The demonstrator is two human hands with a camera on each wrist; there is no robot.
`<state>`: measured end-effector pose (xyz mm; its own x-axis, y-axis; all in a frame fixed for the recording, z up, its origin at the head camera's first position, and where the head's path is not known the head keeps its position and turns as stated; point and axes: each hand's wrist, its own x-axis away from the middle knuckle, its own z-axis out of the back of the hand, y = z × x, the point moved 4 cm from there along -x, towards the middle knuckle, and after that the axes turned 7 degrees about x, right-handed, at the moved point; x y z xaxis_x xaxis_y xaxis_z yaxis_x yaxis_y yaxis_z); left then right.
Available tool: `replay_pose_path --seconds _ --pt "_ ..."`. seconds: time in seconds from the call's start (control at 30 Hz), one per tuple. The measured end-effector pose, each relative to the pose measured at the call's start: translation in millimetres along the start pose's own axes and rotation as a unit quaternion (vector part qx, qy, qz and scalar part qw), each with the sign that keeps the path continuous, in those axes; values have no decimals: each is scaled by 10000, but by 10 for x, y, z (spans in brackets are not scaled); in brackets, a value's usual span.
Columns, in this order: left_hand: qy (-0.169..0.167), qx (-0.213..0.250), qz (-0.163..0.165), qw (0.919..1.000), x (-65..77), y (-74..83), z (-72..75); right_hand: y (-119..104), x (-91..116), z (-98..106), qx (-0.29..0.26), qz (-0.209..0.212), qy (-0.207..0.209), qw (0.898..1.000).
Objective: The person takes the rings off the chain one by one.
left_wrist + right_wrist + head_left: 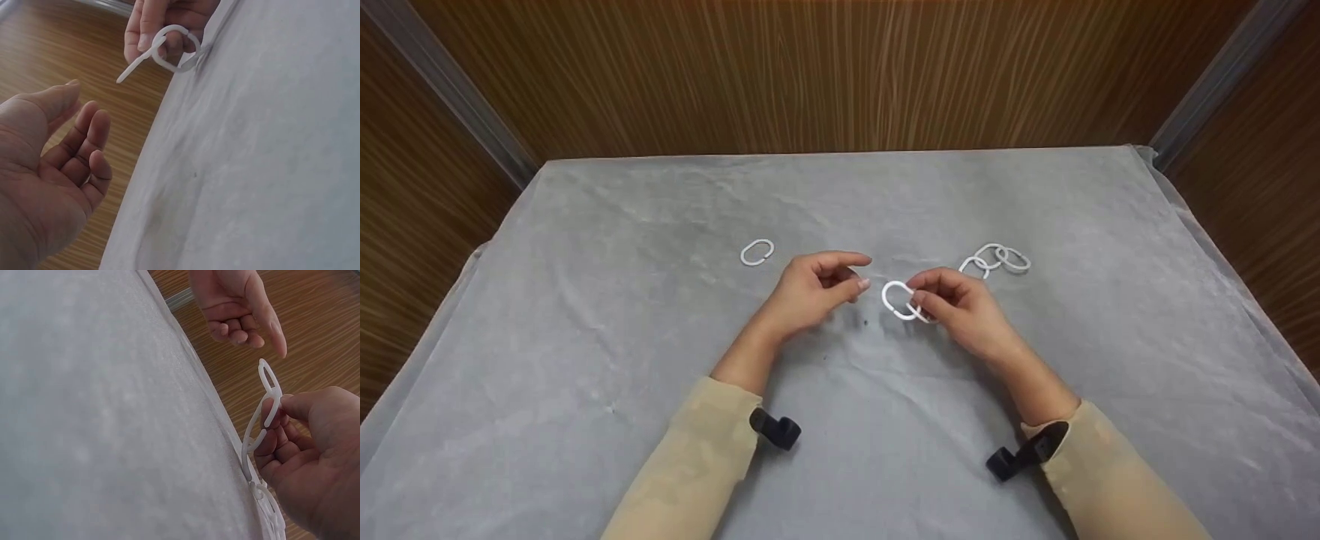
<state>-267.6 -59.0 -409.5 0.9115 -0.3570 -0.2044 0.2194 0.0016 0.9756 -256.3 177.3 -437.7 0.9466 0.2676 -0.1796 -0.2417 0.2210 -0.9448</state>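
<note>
My right hand pinches a white plastic oval ring near the end of a linked chain, between thumb and fingers. In the right wrist view the end ring sticks up past the thumb, and more linked rings hang down beside the fingers to the cloth. My left hand is a short way to the left, fingers loosely bent and nothing in them, its fingertips apart from the end ring. In the left wrist view two interlocked rings show at the right hand's fingers.
A single loose white ring lies on the grey cloth, beyond the left hand. Further linked rings lie behind the right hand. Wood-grain panels stand along the back and both sides of the table.
</note>
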Motion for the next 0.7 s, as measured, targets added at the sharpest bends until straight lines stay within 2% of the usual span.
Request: replay_pose_path --seconds 0.43,0.7 --pt "-234 252 87 9994 54 -175 -132 -18 -6 -8 111 126 -126 9998" --pt "-380 523 293 9975 59 -312 -206 3 -3 -8 160 178 -184 9995"
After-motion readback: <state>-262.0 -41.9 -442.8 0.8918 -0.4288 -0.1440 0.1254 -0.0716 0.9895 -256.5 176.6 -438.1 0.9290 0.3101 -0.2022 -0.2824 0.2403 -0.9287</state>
